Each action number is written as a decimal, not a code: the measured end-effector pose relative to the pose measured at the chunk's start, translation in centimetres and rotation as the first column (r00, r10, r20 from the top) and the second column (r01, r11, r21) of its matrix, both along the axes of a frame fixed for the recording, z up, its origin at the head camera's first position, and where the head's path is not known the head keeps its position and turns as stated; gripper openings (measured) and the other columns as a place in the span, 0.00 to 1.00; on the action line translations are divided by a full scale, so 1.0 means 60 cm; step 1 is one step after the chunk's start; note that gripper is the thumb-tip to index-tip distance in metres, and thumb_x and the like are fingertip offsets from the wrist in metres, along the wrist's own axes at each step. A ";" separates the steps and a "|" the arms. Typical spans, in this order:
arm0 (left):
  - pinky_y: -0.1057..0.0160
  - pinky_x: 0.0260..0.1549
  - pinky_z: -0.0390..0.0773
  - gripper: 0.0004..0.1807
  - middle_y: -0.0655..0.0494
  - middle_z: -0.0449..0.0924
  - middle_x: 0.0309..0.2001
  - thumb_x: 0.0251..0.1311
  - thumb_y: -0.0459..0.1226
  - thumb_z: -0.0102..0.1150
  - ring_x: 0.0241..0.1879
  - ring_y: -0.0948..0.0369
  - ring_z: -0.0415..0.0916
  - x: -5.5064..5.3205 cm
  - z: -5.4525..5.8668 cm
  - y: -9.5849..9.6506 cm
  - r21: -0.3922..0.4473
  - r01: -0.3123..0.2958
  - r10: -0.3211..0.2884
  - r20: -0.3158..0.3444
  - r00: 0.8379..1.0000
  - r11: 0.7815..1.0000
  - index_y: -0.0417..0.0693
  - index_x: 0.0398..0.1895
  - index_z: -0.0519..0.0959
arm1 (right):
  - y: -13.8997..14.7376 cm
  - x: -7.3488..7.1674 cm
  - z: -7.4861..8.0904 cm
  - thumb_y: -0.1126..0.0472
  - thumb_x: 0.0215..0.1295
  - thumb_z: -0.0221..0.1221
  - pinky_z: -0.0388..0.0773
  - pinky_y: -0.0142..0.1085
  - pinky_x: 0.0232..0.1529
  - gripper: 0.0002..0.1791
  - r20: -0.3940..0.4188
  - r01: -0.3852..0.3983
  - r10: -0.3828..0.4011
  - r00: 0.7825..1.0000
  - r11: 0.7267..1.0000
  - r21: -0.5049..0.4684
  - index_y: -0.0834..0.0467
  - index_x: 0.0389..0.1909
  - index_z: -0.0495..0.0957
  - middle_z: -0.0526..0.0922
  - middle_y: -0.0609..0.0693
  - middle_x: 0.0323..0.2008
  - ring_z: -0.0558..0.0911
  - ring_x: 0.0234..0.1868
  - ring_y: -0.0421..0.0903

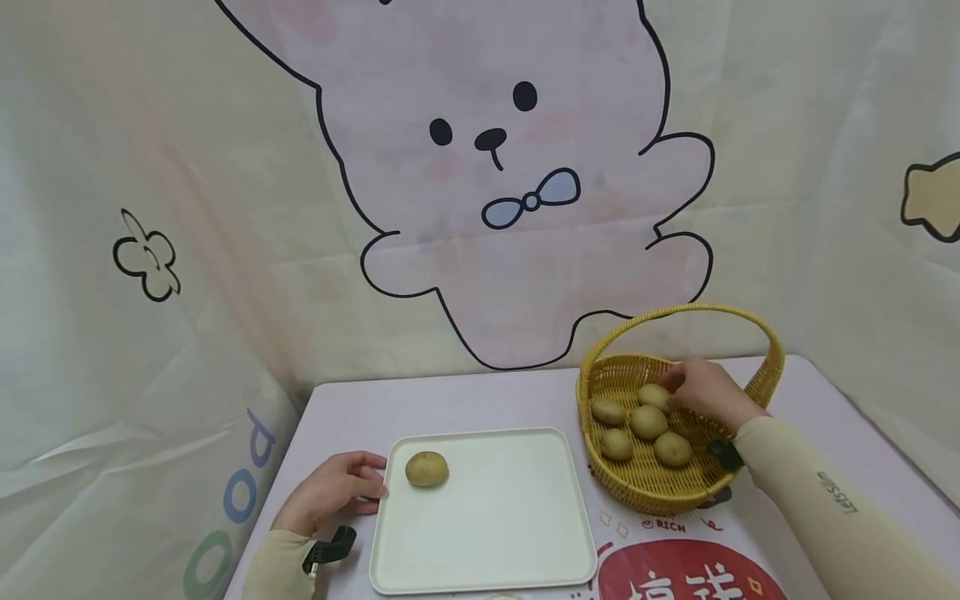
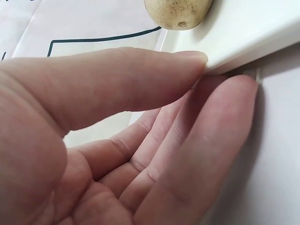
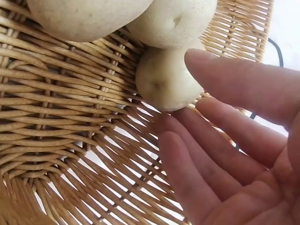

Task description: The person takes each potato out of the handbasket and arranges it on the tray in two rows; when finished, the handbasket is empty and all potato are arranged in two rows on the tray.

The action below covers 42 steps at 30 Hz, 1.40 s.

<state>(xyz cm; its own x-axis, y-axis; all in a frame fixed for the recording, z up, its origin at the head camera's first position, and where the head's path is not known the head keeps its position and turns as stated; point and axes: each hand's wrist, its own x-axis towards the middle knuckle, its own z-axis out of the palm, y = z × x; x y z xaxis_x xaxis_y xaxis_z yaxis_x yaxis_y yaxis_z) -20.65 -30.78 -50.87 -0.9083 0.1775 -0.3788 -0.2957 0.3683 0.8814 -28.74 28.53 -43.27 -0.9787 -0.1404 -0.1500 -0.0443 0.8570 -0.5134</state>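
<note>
A white tray [image 1: 483, 533] lies on the table with one potato [image 1: 427, 469] near its far left corner. At the tray's left side, my left hand [image 1: 337, 490] pinches the rim, thumb tip on the rim and fingers at its underside in the left wrist view. My right hand [image 1: 705, 390] reaches into a yellow wicker basket [image 1: 637, 496] with several potatoes inside. Its fingers are loosely spread around the farthest potato [image 1: 654, 397]; in the right wrist view the thumb overlaps this potato [image 3: 161, 82] and the fingertips lie right at its lower side.
The basket's tall arched handle [image 1: 693, 307] rises over the right hand. A curtain [image 1: 495, 283] with a cartoon animal hangs behind the table. Red printing [image 1: 682, 571] marks the tablecloth in front of the basket. Dark bands sit on both wrists.
</note>
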 end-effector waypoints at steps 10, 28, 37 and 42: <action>0.58 0.42 0.91 0.31 0.49 0.83 0.41 0.59 0.30 0.74 0.39 0.58 0.85 -0.001 0.000 -0.001 -0.001 0.001 -0.001 0.007 1.000 1.000 0.32 0.65 0.77 | 0.000 -0.010 -0.012 0.64 0.61 0.73 0.84 0.60 0.56 0.25 0.006 0.013 -0.013 1.000 1.000 0.007 0.72 0.57 0.84 0.87 0.70 0.54 0.86 0.54 0.67; 0.58 0.43 0.91 0.31 0.49 0.83 0.40 0.58 0.30 0.75 0.40 0.57 0.85 -0.001 0.000 0.003 -0.005 -0.013 0.013 0.010 1.000 1.000 0.32 0.65 0.77 | -0.012 -0.025 -0.022 0.61 0.57 0.76 0.84 0.57 0.53 0.23 -0.014 -0.012 0.013 1.000 1.000 0.027 0.69 0.52 0.88 0.90 0.66 0.49 0.87 0.48 0.60; 0.58 0.43 0.91 0.31 0.49 0.83 0.41 0.58 0.30 0.75 0.39 0.57 0.85 0.000 0.003 0.007 -0.005 -0.008 0.008 0.010 1.000 1.000 0.32 0.65 0.77 | -0.016 0.004 0.017 0.57 0.63 0.75 0.82 0.63 0.58 0.26 -0.067 -0.022 0.022 0.997 1.000 0.003 0.67 0.58 0.86 0.88 0.68 0.58 0.84 0.59 0.67; 0.58 0.43 0.91 0.31 0.49 0.84 0.41 0.59 0.30 0.75 0.39 0.57 0.86 0.000 0.002 0.004 -0.010 -0.001 0.001 0.008 1.000 1.000 0.32 0.65 0.77 | -0.033 0.040 0.048 0.57 0.66 0.74 0.80 0.64 0.61 0.25 -0.124 -0.034 0.029 0.992 0.998 -0.044 0.64 0.61 0.86 0.89 0.64 0.57 0.83 0.61 0.66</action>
<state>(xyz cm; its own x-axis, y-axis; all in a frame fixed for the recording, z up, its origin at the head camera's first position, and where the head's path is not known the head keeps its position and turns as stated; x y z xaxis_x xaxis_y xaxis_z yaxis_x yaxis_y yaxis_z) -20.65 -30.54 -50.77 -0.9056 0.1727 -0.3875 -0.3026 0.3770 0.8754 -26.34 26.55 -40.39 -0.9842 -0.1755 -0.0213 -0.1363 0.8300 -0.5409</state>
